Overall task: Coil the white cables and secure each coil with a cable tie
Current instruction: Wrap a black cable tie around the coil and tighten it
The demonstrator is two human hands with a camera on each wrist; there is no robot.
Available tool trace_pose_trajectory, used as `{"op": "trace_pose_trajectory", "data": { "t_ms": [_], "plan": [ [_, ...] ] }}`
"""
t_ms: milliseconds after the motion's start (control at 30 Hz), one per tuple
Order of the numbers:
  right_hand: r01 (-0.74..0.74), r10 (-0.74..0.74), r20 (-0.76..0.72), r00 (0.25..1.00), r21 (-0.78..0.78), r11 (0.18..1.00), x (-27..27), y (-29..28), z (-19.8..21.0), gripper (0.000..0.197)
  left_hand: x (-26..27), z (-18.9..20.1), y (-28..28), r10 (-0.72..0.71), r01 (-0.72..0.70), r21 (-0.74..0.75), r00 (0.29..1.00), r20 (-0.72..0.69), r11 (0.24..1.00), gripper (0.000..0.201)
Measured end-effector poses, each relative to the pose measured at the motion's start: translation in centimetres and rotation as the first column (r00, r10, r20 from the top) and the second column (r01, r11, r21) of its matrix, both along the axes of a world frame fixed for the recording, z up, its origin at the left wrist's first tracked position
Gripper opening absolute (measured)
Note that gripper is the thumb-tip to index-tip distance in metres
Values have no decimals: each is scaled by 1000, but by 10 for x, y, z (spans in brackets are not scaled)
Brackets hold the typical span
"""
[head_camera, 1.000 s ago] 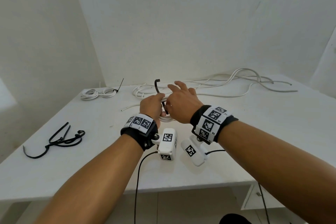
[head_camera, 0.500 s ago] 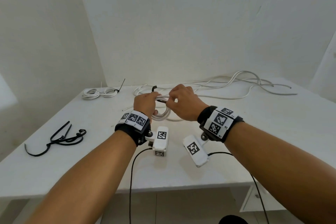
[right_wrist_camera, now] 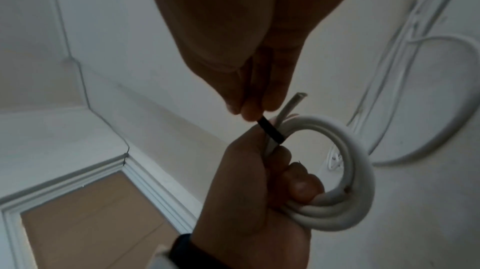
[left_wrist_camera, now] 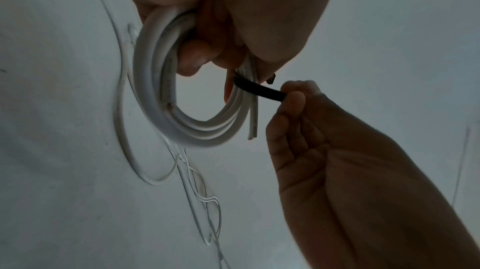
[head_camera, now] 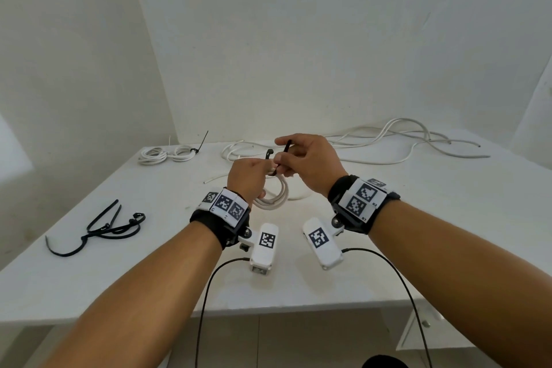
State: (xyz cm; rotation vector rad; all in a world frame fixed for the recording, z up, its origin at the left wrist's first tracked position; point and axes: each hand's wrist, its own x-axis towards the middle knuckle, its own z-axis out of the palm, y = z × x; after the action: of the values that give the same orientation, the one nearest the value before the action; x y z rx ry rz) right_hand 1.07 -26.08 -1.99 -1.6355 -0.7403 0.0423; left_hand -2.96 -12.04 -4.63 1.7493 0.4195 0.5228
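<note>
White desk (head_camera: 418, 248) in white-walled corner; spare black ties (head_camera: 98, 230) left of coil (head_camera: 273, 199). Left hand (head_camera: 248, 178) grips coil; right hand (head_camera: 310, 164) pinches cable tie (head_camera: 283, 155).

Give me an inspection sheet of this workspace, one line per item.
Surface: white table, bare near the front edge.
Job's things: white cable coil held off the table; black cable tie wrapped across it; finished tied coil at the far left; spare black ties at the left.
Clutter: nothing seen.
Grippers: left hand grips the coil; right hand pinches the tie's strap.
Cables: loose white cables at the far right; black camera leads hang off the front.
Surroundings: white walls.
</note>
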Motion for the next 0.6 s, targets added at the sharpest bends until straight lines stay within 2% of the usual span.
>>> {"op": "trace_pose_trajectory", "data": {
  "t_ms": [67, 167, 233, 433, 600],
  "plan": [
    [113, -105, 82, 991, -92, 989, 5, 1, 1, 18, 0, -3, -3, -34, 32, 92, 999, 18, 995, 27],
    [168, -127, 193, 973, -215, 962, 11, -1, 4, 5, -2, -7, -5, -77, 66, 221, 996, 41, 973, 32],
    [195, -116, 256, 960, -306, 932, 13, -4, 7, 7, -2, -9, -4, -110, 95, 278, 993, 38, 956, 31],
    [142, -64, 205, 977, -393, 909, 21, -10, 13, 11, -5, -8, -4, -175, 133, 321, 979, 104, 938, 18],
    [85, -28, 146, 989, -400, 912, 24, -13, 16, 13, -4, -11, -8, -151, 98, 343, 980, 131, 934, 20]
  ]
}}
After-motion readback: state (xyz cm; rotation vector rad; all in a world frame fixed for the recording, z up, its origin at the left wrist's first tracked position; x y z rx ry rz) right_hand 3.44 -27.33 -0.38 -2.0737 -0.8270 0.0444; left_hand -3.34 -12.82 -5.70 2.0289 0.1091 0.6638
